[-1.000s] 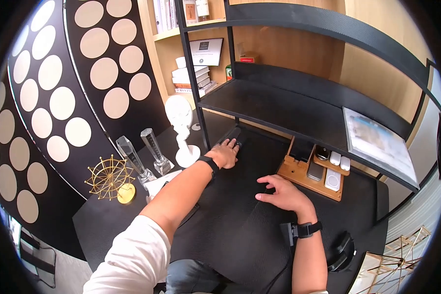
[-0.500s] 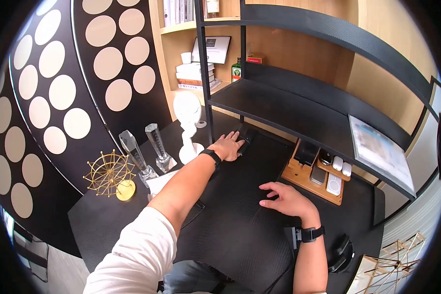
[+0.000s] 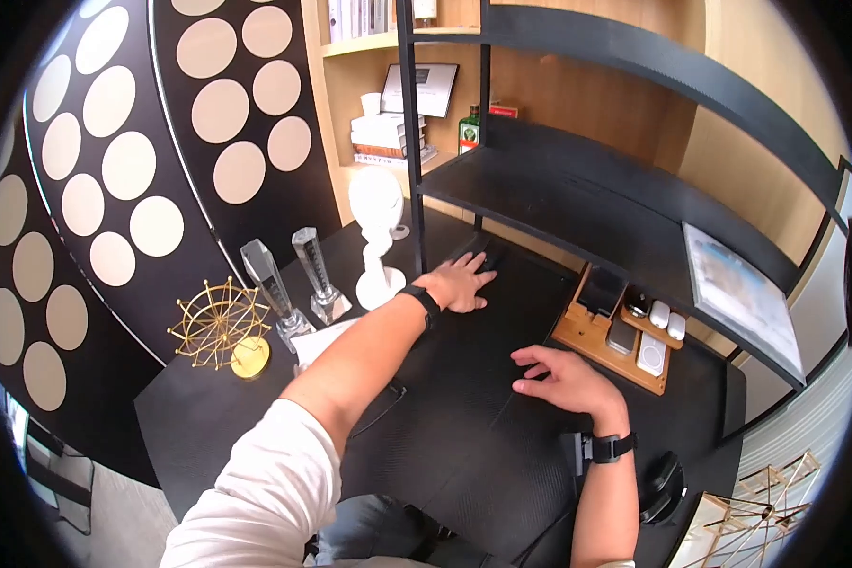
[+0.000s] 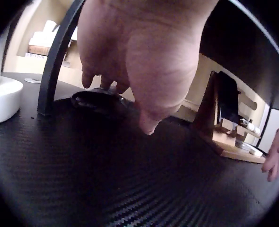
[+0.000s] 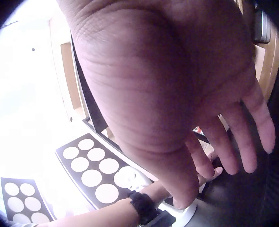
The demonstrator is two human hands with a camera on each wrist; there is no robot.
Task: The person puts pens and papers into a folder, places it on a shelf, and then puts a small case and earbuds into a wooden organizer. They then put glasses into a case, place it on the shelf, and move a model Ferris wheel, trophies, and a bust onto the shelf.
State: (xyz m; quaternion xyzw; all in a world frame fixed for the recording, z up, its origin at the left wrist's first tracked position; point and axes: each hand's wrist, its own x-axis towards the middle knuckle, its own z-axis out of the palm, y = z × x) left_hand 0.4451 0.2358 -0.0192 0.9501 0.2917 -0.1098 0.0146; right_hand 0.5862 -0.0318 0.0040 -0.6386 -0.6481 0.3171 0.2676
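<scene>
My left hand (image 3: 459,284) reaches to the back of the black desk (image 3: 445,417), palm down with its fingers spread. Just beyond its fingertips, by the shelf post, lies a dark, low, rounded object (image 4: 94,100), partly hidden behind the fingers in the left wrist view. That object's exact kind I cannot tell. My right hand (image 3: 568,381) hovers over the desk's right half, fingers loosely bent and nothing in them. Nearest to it is a wooden charging stand (image 3: 601,343) holding a dark phone (image 3: 604,290) and other small devices.
A white fan-like device (image 3: 377,237), two crystal trophies (image 3: 317,275) and a gold wheel ornament (image 3: 220,327) stand left of my left arm. A black shelf (image 3: 577,213) spans the desk's back, bearing a picture panel (image 3: 743,298). A black object (image 3: 663,488) lies by my right forearm.
My left hand's fingers have spread apart, after lying closer together on the dark object. The right hand keeps nearly the same pose. The head view has shifted slightly.
</scene>
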